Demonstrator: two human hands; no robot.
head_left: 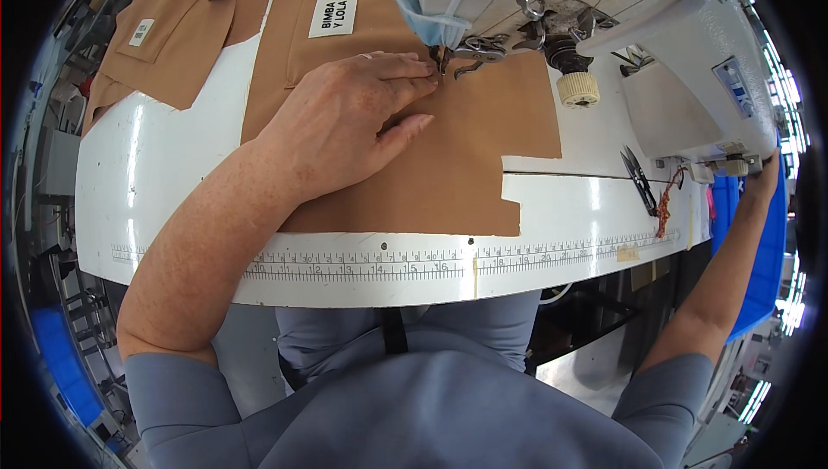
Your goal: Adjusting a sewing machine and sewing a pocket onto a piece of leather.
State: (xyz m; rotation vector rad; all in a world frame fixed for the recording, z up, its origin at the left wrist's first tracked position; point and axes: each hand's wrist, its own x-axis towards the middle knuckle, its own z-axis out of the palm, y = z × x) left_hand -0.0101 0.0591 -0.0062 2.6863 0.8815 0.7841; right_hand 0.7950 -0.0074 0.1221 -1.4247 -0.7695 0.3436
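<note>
Touching one brown panel [457, 176], left hand [345, 115] unclenched, right hand [763, 177] at one sewing machine [681, 102], grip unclear, two white labels [334, 17]

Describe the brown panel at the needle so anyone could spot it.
Find the white sewing machine at right on the white table. Beneath its needle lies the brown fabric panel, a white label toward its far side. Unlike the similar brown piece farther left, this one has the left hand on it.
</note>
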